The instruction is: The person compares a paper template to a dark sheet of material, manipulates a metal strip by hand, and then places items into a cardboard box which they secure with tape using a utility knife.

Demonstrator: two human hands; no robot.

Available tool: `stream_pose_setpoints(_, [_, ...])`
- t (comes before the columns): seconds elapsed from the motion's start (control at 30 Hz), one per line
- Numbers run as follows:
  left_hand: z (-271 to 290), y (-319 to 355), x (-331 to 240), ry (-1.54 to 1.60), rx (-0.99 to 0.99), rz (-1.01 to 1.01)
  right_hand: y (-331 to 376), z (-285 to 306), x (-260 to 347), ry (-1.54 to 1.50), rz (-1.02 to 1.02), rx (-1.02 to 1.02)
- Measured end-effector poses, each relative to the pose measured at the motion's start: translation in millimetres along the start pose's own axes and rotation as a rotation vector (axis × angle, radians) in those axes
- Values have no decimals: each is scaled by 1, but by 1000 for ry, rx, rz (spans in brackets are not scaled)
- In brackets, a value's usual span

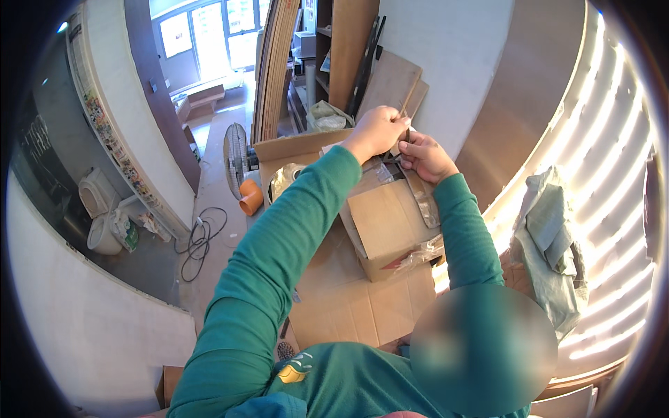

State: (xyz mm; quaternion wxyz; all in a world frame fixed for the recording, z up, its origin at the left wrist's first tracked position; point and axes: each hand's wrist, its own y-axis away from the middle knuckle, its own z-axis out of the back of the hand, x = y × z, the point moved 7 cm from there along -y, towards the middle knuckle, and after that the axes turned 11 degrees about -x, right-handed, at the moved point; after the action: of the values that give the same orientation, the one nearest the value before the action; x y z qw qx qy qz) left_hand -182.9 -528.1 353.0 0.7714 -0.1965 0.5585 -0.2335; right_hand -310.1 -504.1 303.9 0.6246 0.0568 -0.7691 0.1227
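My left hand (380,131) is closed in a pinch above an open cardboard box (389,217). Right beside it, a little lower and to the right, my right hand (428,157) has its fingers curled in. Between the two hands shows a small dark, thin thing, too small and too covered by the fingers to name. Crumpled clear plastic and brown packing tape cling to the box's right side. Behind and to the left stands a larger open carton (279,148), its contents partly hidden by my left arm.
An orange pipe elbow (251,197) and a standing fan (237,160) are left of the boxes. A black cable (202,244) lies coiled on the floor. Wooden boards (275,70) lean upright at the back. Grey-green sacking (550,237) lies at the right.
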Motion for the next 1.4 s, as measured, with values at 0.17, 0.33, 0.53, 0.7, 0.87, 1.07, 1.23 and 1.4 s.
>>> stream_pose_setpoints(0.17, [-20,-18,-10,50,-60,-113,-5,12,-7,-18,7,-57])
stream_pose_setpoints(0.33, [-3,33,23,40,-66,-68,-3,20,-9,-28,9,-163])
stream_pose_setpoints(0.53, [-30,58,56,25,-147,-36,-3,20,-8,-83,0,-197])
stream_pose_setpoints(0.7, [-37,53,82,335,-96,172,-3,21,-9,-284,-63,-131])
stream_pose_setpoints(0.87, [-31,56,75,449,-64,125,-7,30,-5,-132,3,-214])
stream_pose_setpoints(1.07, [-27,59,68,758,46,236,-6,22,7,-145,-7,-101])
stream_pose_setpoints(1.23, [-24,50,73,761,141,231,-16,16,13,-259,-86,-62])
stream_pose_setpoints(1.4, [-25,49,76,738,217,230,-36,17,10,-198,-165,-96])
